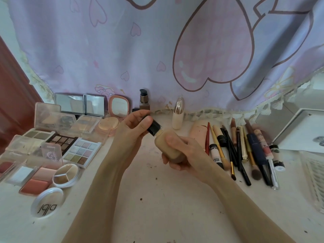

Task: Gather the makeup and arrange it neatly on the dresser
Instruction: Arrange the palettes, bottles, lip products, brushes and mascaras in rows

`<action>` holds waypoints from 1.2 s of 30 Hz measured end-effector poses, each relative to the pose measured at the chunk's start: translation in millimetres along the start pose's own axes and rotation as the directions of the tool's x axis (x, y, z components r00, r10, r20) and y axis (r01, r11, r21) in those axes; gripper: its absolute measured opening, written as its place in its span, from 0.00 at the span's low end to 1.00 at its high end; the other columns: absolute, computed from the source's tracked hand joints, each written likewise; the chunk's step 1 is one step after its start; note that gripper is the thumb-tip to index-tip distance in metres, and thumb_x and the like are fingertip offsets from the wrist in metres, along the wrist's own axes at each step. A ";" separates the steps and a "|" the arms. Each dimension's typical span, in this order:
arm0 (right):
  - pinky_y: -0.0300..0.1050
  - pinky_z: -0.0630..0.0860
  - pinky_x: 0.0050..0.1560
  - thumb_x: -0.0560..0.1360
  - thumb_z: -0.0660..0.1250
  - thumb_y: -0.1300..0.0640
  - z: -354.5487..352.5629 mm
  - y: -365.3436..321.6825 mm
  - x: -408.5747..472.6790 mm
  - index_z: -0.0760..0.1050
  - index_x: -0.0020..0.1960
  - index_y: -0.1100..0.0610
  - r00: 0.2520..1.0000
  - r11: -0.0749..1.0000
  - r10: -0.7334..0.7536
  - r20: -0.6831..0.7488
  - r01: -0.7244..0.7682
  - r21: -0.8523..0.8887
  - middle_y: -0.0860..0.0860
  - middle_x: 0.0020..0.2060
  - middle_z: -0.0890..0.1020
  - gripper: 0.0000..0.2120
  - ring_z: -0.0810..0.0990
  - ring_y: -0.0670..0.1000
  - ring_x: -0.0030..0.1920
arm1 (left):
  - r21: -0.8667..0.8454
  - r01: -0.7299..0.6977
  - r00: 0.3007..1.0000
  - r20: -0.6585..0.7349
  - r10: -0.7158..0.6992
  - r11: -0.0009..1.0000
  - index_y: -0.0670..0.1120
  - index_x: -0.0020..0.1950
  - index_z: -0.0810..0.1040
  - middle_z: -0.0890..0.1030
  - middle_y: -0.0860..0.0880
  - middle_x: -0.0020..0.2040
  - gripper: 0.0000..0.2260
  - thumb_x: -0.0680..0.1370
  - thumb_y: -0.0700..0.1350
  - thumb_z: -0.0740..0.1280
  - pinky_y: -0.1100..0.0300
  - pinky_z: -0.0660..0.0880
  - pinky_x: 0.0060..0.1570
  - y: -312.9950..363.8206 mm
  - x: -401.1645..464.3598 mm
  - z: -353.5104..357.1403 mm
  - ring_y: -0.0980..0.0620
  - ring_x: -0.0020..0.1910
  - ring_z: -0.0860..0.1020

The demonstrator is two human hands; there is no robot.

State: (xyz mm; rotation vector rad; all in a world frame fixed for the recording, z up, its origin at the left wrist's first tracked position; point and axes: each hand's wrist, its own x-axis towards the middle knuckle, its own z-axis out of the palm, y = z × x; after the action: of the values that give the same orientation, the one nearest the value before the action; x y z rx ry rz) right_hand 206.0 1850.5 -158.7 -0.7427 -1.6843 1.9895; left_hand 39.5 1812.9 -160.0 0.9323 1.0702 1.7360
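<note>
A beige foundation bottle with a black cap is held tilted above the middle of the white dresser top. My right hand grips the bottle's body from the right. My left hand curls round the black cap. Several open eyeshadow and blush palettes lie at the left. A row of brushes, pencils and tubes lies at the right. A pump bottle and a white bottle with a clear cap stand at the back.
Open mirror compacts and a pink compact lean against the heart-print curtain at the back left. A round white compact lies at the front left. A white tray and a woven basket stand at the right edge.
</note>
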 end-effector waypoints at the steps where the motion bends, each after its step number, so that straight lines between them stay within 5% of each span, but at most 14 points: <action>1: 0.35 0.66 0.24 0.69 0.64 0.43 1.3 1.4 0.7 0.75 0.48 0.58 1.000 1.000 0.004 0.001 -0.004 -0.018 0.53 0.32 0.79 0.19 0.69 0.48 0.24 | -0.007 0.008 1.000 0.009 -0.007 1.000 0.47 0.53 0.76 0.78 0.49 0.44 0.17 0.66 0.47 0.72 0.63 0.76 0.46 0.0 0.2 0.8 0.55 0.44 0.77; 4: 0.37 0.65 0.24 0.72 0.66 0.42 1.3 6.1 3.6 0.75 0.47 0.57 1.000 1.000 0.008 0.015 -0.009 0.025 0.55 0.32 0.79 0.18 0.68 0.48 0.24 | -0.090 0.044 0.977 0.211 -0.024 0.995 0.46 0.65 0.71 0.79 0.47 0.59 0.33 0.64 0.54 0.77 0.62 0.75 0.52 1.5 -0.7 -7.4 0.50 0.58 0.77; 6: 0.38 0.63 0.25 0.71 0.65 0.43 -2.0 6.8 4.2 0.75 0.46 0.58 1.000 0.998 -0.002 0.021 0.001 0.062 0.55 0.32 0.79 0.18 0.67 0.49 0.24 | -0.143 0.023 0.957 0.289 0.020 0.990 0.43 0.67 0.69 0.77 0.44 0.62 0.31 0.67 0.48 0.74 0.61 0.74 0.55 3.6 -2.2 -9.7 0.47 0.62 0.75; 11: 0.37 0.69 0.27 0.70 0.65 0.47 0.6 9.4 5.7 0.75 0.55 0.56 0.999 0.998 -0.030 0.016 0.030 -0.051 0.53 0.36 0.81 0.18 0.72 0.49 0.28 | -0.031 -0.072 0.997 0.031 0.072 0.997 0.41 0.64 0.71 0.84 0.48 0.45 0.20 0.73 0.44 0.68 0.61 0.77 0.48 2.2 -1.5 -0.7 0.50 0.46 0.82; 16: 0.41 0.65 0.27 0.71 0.64 0.48 0.7 9.8 6.3 0.74 0.55 0.56 0.999 0.999 -0.042 -0.007 0.042 -0.002 0.53 0.35 0.81 0.17 0.72 0.51 0.29 | -0.103 -0.033 0.977 0.205 0.054 0.994 0.41 0.66 0.69 0.81 0.45 0.57 0.25 0.70 0.45 0.67 0.59 0.75 0.54 6.9 -2.8 -10.7 0.45 0.60 0.77; 20: 0.39 0.69 0.29 0.72 0.65 0.49 3.0 9.0 5.0 0.74 0.56 0.55 0.998 0.995 -0.064 -0.013 0.063 -0.077 0.52 0.37 0.82 0.15 0.75 0.50 0.31 | -0.063 -0.078 0.992 0.093 0.083 0.995 0.44 0.58 0.77 0.83 0.48 0.49 0.22 0.67 0.47 0.76 0.58 0.76 0.53 3.8 -0.7 -9.5 0.50 0.53 0.80; 24: 0.45 0.77 0.44 0.76 0.66 0.57 9.9 12.3 6.0 0.74 0.55 0.49 0.992 0.974 -0.124 -0.037 0.114 -0.198 0.52 0.48 0.83 0.09 0.82 0.49 0.46 | -0.145 -0.145 0.989 -0.038 0.141 0.979 0.49 0.47 0.83 0.83 0.50 0.43 0.21 0.58 0.54 0.80 0.62 0.77 0.49 2.8 4.1 -13.3 0.54 0.47 0.81; 29: 0.36 0.73 0.56 0.74 0.68 0.56 11.8 16.6 8.8 0.74 0.56 0.48 0.982 0.932 -0.183 -0.056 0.155 -0.327 0.44 0.51 0.80 0.12 0.78 0.43 0.54 | -0.158 -0.189 0.982 -0.004 0.191 0.969 0.50 0.49 0.81 0.83 0.50 0.45 0.22 0.59 0.54 0.79 0.60 0.76 0.52 5.1 3.0 -12.9 0.54 0.50 0.80; 36: 0.37 0.74 0.55 0.74 0.68 0.55 12.8 18.0 10.4 0.74 0.54 0.45 0.975 0.926 -0.209 -0.082 0.170 -0.337 0.42 0.50 0.79 0.11 0.77 0.43 0.53 | -0.083 -0.191 0.979 0.054 0.196 0.978 0.47 0.53 0.77 0.84 0.51 0.47 0.24 0.61 0.54 0.77 0.61 0.76 0.52 7.3 0.1 -8.7 0.53 0.53 0.80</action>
State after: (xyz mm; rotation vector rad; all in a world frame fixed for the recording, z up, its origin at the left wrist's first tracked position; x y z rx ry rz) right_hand 190.2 1844.3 -176.2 -0.7570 -1.9602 1.5233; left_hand 29.6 1808.8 -156.4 1.0636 0.8898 1.8804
